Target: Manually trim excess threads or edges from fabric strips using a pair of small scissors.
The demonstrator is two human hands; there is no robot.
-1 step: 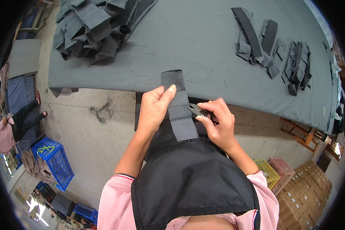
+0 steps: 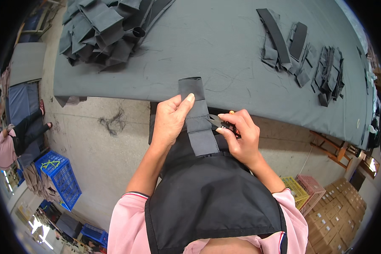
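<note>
A stitched strip of dark grey fabric (image 2: 202, 143) hangs over the near edge of the table, in front of my black apron. My left hand (image 2: 169, 118) pinches its upper part, thumb on top. At the strip's right edge, my right hand (image 2: 243, 135) is closed around small black-handled thread snips (image 2: 225, 125). The blades of the snips touch or nearly touch the strip beside a seam; the exact contact is too small to make out. Fingers of the right hand partly cover the handles.
A heap of grey fabric pieces (image 2: 101, 29) lies at the table's far left, with smaller bundles (image 2: 328, 74) at the right. Loose threads litter the cloth-covered table (image 2: 199, 42). Blue crate (image 2: 65, 178) and a person (image 2: 8, 148) are at left; yellow crate (image 2: 295, 190) and cartons (image 2: 336, 211) at right.
The fingers and snips in my right hand have shifted very slightly. My left hand and the fabric strip look the same.
</note>
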